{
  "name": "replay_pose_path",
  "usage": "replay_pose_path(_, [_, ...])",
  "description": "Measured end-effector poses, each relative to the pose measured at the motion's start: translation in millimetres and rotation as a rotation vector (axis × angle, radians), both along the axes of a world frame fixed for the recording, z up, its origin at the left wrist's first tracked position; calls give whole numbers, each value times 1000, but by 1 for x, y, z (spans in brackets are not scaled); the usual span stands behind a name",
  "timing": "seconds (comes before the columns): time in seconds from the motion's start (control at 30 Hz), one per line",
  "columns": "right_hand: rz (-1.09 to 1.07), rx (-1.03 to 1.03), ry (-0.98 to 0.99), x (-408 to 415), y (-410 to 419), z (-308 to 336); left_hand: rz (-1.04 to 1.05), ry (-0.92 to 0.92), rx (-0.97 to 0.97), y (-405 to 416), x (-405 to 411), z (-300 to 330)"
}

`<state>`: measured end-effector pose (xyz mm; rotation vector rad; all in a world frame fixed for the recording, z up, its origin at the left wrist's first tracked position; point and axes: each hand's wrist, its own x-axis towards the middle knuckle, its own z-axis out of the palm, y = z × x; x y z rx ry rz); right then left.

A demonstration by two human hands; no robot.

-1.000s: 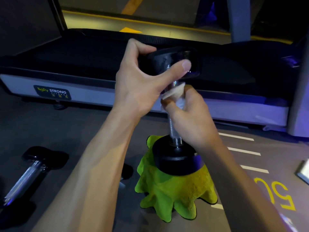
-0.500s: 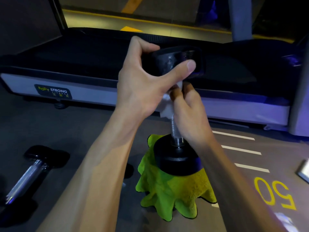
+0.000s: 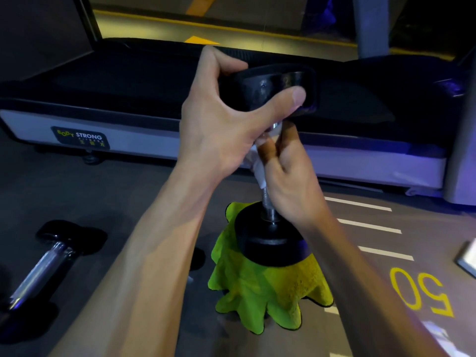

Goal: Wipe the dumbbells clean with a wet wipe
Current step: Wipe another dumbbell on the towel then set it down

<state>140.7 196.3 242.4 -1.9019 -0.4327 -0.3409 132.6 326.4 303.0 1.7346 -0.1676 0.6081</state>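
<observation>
The work sits in the middle of one dumbbell (image 3: 270, 155), which stands upright with its lower black head on a crumpled green cloth (image 3: 268, 300) on the floor (image 3: 128, 197), in front of a treadmill (image 3: 128, 99). The left hand (image 3: 231, 117) grips the upper head, thumb across its front and fingers curled over the back, steadying the weight. The right hand (image 3: 288, 171) is closed around the chrome handle just under that head, with the white wet wipe (image 3: 255, 163) bunched between fingers and metal; a bare stretch of handle shows below the hand, down to the lower head. So the handle is being rubbed near its top, and I judge the lower stretch and both rubber heads either pending or impossible to call, since the dim light shows no wet sheen or dirt that would tell wiped from unwiped. A second dumbbell (image 3: 43, 264) lies on its side on the floor at the left, well apart from both hands; whether it has been cleaned cannot be told. By my reading, roughly half of the task may remain, at least one full dumbbell if that one is untouched.
</observation>
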Motion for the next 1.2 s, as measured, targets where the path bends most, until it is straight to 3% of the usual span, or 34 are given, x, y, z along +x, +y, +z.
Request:
replay_pose_path(0.07, [-23, -54, 84, 4, -4, 3, 9, 1, 7, 0, 0, -1])
replay_pose_path(0.23, [237, 82, 265, 5, -1, 19, 49, 8, 11, 5, 4, -3])
replay_pose_path(0.37, [266, -120, 357, -13, -10, 21, 62, 4, -14, 13, 7, -9])
replay_pose_path(0.47, [120, -573, 326, -22, -21, 9, 78, -3, -17, 18, 7, -11])
replay_pose_path(0.53, [86, -691, 300, -23, -23, 9, 84, -4, -8, 19, 7, -10])
replay_pose_path(0.6, [63, -591, 270, -23, -21, 13, 82, -6, 7, 18, 5, -10])
replay_pose_path(0.67, [59, -310, 254, -18, -15, 8, 78, -11, 17, 17, 3, -9])
replay_pose_path(0.73, [160, 11, 300, -11, -7, 5, 75, -7, 29, 15, 1, -8])
replay_pose_path(0.83, [370, 305, 366, 0, -7, 0, 80, 3, 51, 12, -2, -5])
replay_pose_path(0.93, [240, 509, 557, 7, -7, 2, 77, 10, 51, 8, -4, -1])
replay_pose_path(1.0, [128, 563, 692, 7, -6, 2, 61, 7, 40, 3, -7, 0])
replay_pose_path(1.07, [24, 515, 660, 2, -2, 4, 43, 2, 20, 0, -9, 1])
replay_pose_path(1.2, [9, 194, 150, -15, -1, 0, 14, 2, -11, -5, -9, 1])
